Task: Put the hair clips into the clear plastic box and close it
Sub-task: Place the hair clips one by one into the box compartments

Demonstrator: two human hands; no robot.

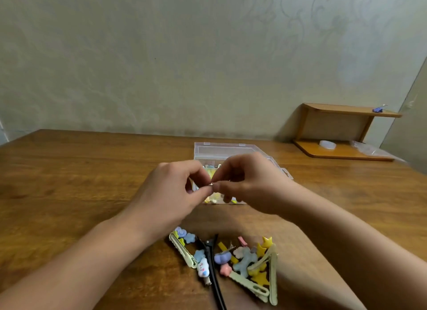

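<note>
hair clip (211, 184), small and metallic, is pinched between the fingertips of both the left hand (171, 191) and right hand (249, 182), held just above the open clear plastic box (221, 151). more colourful clips (231, 261) lie heaped on the wooden table (69, 171) nearer the person.

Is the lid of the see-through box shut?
No, the clear plastic box has its lid lying open on the table behind the hands, and colourful clips show inside it.
</note>
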